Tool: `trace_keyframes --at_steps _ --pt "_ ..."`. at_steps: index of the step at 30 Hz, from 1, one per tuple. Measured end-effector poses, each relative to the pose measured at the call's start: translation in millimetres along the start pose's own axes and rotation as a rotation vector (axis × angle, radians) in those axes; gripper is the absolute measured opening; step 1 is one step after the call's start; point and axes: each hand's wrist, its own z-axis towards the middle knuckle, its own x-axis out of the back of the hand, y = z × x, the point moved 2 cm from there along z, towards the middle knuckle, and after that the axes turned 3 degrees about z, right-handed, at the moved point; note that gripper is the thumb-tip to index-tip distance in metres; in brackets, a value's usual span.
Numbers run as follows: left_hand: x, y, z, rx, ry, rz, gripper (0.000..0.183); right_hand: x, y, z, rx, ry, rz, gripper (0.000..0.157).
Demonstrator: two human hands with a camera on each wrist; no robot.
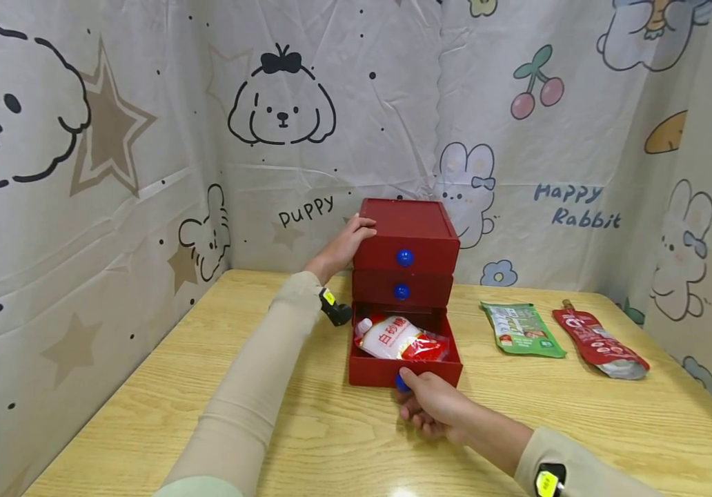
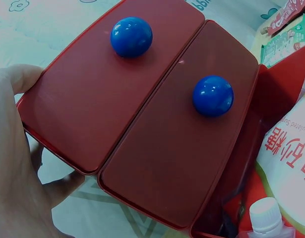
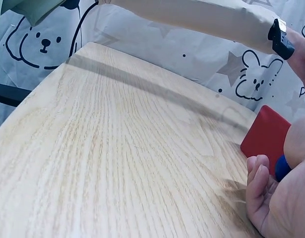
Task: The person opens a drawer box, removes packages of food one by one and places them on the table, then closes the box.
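A red drawer cabinet with blue knobs stands on the table, its bottom drawer pulled out. Inside lies a white and red bag of granulated sugar with a white screw cap. My left hand holds the cabinet at its upper left edge, fingers over the top. In the left wrist view, the top and middle drawers are closed. At the front, my right hand pinches the bottom drawer's blue knob, thumb above and the other fingers curled below. The right wrist view shows that knob partly hidden by the hand.
Right of the cabinet, a green packet and a red spouted pouch lie flat on the wooden table. A printed cloth hangs behind and along both sides.
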Motion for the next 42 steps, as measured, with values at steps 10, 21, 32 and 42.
trace_keyframes --at_steps 10,21,32,42 --pt "-1.0 1.3 -0.7 -0.010 0.020 0.011 0.044 -1.9 1.7 -7.5 -0.013 -0.003 0.019 0.047" --pt "-0.3 1.1 -0.1 -0.015 0.013 -0.006 0.045 22.9 -26.9 -25.2 0.073 -0.133 -0.363 0.039" --pt "2.6 0.4 0.4 -0.008 0.014 -0.002 0.045 26.0 -114.4 -37.9 0.535 0.227 -1.394 0.056" --pt "3.5 -1.0 -0.9 -0.006 -0.011 0.013 0.046 28.5 -118.8 16.8 0.646 0.250 -1.461 0.073"
